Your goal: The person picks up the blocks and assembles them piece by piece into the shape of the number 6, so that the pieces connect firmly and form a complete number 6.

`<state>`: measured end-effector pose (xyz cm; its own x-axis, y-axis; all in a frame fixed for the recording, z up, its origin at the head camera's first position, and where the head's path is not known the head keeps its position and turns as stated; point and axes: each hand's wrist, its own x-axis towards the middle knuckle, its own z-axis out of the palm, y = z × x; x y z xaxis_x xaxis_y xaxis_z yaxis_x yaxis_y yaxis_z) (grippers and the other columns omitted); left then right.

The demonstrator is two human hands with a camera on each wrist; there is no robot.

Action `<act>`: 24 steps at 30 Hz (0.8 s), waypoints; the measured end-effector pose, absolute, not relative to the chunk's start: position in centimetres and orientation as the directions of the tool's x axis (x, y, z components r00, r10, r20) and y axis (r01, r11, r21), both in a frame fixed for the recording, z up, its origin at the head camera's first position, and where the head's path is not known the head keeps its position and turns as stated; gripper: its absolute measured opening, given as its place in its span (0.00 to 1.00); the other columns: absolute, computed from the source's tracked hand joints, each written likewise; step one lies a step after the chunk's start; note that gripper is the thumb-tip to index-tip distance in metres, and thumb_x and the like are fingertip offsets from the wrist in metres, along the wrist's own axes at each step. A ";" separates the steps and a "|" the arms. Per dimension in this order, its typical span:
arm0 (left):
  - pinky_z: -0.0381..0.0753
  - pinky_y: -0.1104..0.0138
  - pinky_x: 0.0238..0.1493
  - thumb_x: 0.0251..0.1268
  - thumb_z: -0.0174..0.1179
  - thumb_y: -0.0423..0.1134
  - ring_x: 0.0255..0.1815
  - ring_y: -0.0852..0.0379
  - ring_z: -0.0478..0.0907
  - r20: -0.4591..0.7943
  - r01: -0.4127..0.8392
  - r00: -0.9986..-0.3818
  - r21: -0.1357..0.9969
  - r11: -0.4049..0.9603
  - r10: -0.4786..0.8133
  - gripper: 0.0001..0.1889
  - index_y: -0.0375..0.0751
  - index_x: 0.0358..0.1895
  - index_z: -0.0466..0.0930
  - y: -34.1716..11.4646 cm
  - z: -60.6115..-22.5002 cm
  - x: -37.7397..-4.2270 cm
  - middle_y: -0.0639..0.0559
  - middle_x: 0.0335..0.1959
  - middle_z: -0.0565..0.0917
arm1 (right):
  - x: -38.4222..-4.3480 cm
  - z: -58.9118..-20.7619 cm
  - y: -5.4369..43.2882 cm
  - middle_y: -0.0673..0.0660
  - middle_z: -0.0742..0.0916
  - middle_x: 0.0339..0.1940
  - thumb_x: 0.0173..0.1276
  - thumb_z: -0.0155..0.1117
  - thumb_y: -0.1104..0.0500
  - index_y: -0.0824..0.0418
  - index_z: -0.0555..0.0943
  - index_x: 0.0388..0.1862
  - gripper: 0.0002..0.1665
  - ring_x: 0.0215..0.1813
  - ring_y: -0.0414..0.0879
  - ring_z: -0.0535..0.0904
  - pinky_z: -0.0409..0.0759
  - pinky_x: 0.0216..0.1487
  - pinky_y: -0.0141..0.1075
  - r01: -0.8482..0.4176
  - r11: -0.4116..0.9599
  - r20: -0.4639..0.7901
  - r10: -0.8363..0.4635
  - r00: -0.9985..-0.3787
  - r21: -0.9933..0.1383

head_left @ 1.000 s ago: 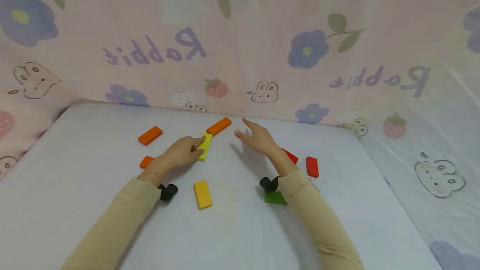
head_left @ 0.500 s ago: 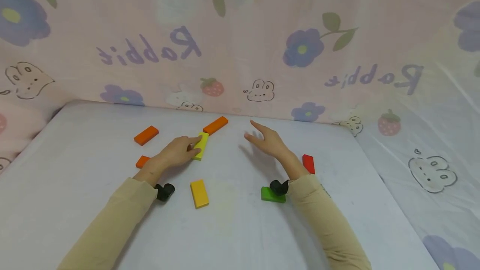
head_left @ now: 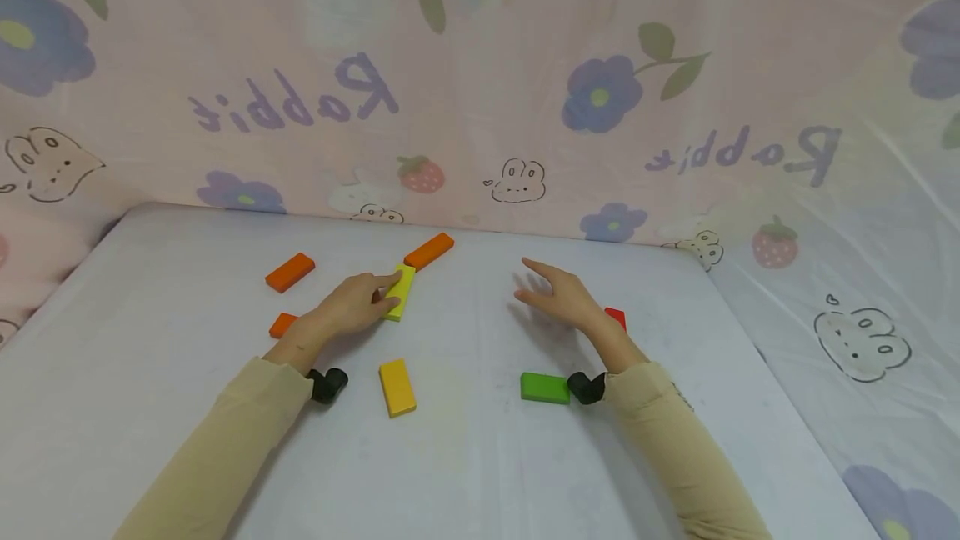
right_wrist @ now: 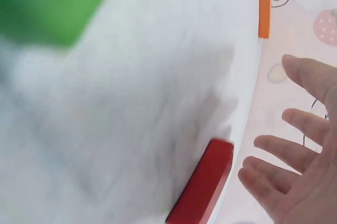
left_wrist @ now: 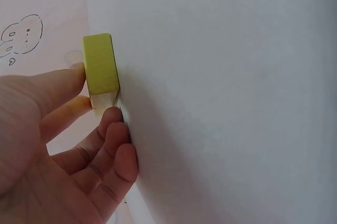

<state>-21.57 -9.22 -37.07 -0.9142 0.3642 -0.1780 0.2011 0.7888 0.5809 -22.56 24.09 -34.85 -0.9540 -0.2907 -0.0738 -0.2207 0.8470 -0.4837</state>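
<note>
Bright yellow block (head_left: 401, 292) lies on the bench (head_left: 465, 465), left of centre, toward the far side, long side pointing away from you. Your left hand (head_left: 352, 304) has thumb and index clamped on its sides; in the left wrist view the other fingers (left_wrist: 125, 163) curl in just beside it. Your hand covers part of its left side. Far end meets a long orange block (head_left: 430, 251); can't tell if they touch.

Your right hand (head_left: 562, 298) holds nothing, fingers spread apart, above the bench. Red block (head_left: 617, 317) sits mostly hidden behind your right forearm; the right wrist view has a red one too, cut off at the bottom edge. Blurred green shape cut off in that view's upper left corner. Green block (head_left: 545, 388) has its right end up against the right wrist camera (head_left: 587, 387) in your head view. Small orange block (head_left: 282, 325) is partly behind your left wrist; upper-left orange block (head_left: 291, 272) shows whole. Deep yellow block (head_left: 397, 387) lies nearer you, right of the left wrist camera (head_left: 328, 386). Thin patterned edge by your right sleeve (head_left: 675, 448), too small to make out.

Writing: "Rabbit", printed twice, mirrored, on the backdrop cloth (head_left: 480, 107). Bench is white, faintly creased; pinkish cloth hangs behind and at both sides with rabbits, blue flowers, strawberries.
</note>
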 end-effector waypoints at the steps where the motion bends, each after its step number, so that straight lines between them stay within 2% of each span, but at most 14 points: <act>1: 0.67 0.65 0.34 0.72 0.52 0.41 0.33 0.52 0.68 -0.177 0.203 -0.914 0.581 0.788 0.366 0.28 0.40 0.72 0.60 -9.2 -37.1 -21.6 0.45 0.31 0.72 | -22.5 -34.8 24.4 0.63 0.67 0.73 0.67 0.61 0.46 0.57 0.61 0.75 0.41 0.73 0.60 0.61 0.59 0.70 0.55 -0.228 0.846 -0.072 -0.297 -0.952 -0.481; 9: 0.67 0.65 0.33 0.72 0.52 0.41 0.33 0.53 0.68 -0.182 0.191 -0.915 0.590 0.785 0.360 0.28 0.41 0.73 0.60 -9.3 -37.2 -21.6 0.45 0.32 0.72 | -21.9 -34.4 26.4 0.65 0.68 0.72 0.66 0.64 0.49 0.57 0.62 0.74 0.40 0.70 0.65 0.64 0.63 0.66 0.59 -0.226 0.850 -0.099 -0.307 -0.947 -0.476; 18: 0.66 0.66 0.33 0.72 0.52 0.41 0.33 0.53 0.68 -0.154 0.206 -0.919 0.596 0.776 0.362 0.28 0.40 0.72 0.61 -9.4 -37.1 -21.3 0.45 0.32 0.73 | -21.4 -34.4 28.2 0.67 0.73 0.67 0.65 0.65 0.56 0.62 0.65 0.72 0.38 0.65 0.64 0.71 0.72 0.60 0.55 -0.215 0.833 -0.124 -0.319 -0.940 -0.511; 24: 0.68 0.64 0.36 0.72 0.52 0.41 0.35 0.52 0.69 -0.158 0.201 -0.920 0.593 0.780 0.357 0.27 0.40 0.72 0.61 -9.4 -37.1 -21.4 0.45 0.34 0.74 | -21.1 -34.6 29.1 0.68 0.77 0.61 0.64 0.66 0.60 0.66 0.68 0.68 0.35 0.60 0.63 0.74 0.74 0.59 0.54 -0.230 0.836 -0.112 -0.325 -0.939 -0.498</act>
